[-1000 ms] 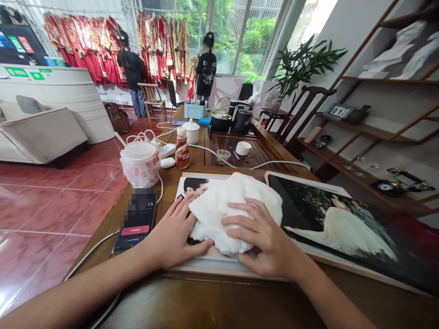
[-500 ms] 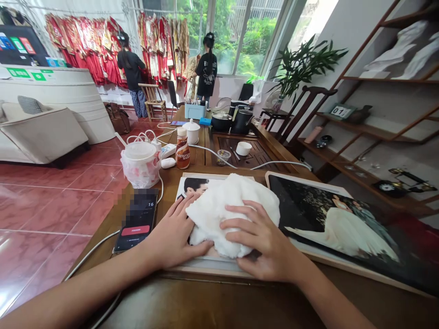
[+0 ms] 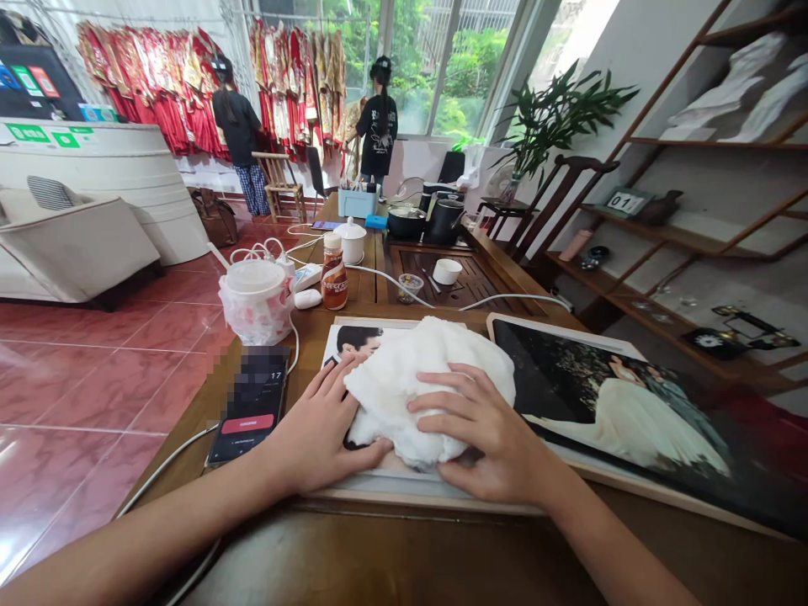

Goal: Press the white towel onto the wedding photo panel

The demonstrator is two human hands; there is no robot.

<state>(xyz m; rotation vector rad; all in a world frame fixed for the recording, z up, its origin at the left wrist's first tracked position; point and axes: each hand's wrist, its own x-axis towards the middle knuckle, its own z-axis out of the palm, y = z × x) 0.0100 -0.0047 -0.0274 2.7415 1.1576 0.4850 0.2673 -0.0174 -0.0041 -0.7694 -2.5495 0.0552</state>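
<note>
A bunched white fluffy cloth [image 3: 388,383] lies over a framed photo [image 3: 358,338] on the wooden table, hiding most of the picture. From the right, my right hand [image 3: 483,429] grips the cloth, with its fingers curved over the top and its thumb at the near edge. My left hand [image 3: 321,429] rests flat on the photo's left side, fingers stretched out and thumb beside the cloth. A dark head of hair shows in the uncovered part of the photo. Close by on the right lies a second framed photo [image 3: 568,379] with a long pale dress.
A phone [image 3: 249,412] with a cable lies left of my left forearm. Beyond it stand a wrapped tub [image 3: 256,295], a brown bottle [image 3: 334,273] and a white lidded cup [image 3: 351,241]. A white cable crosses the table. Two people stand by hanging garments [image 3: 157,84].
My right hand and the cloth under it have shifted very slightly. My left hand stays in place on the photo.
</note>
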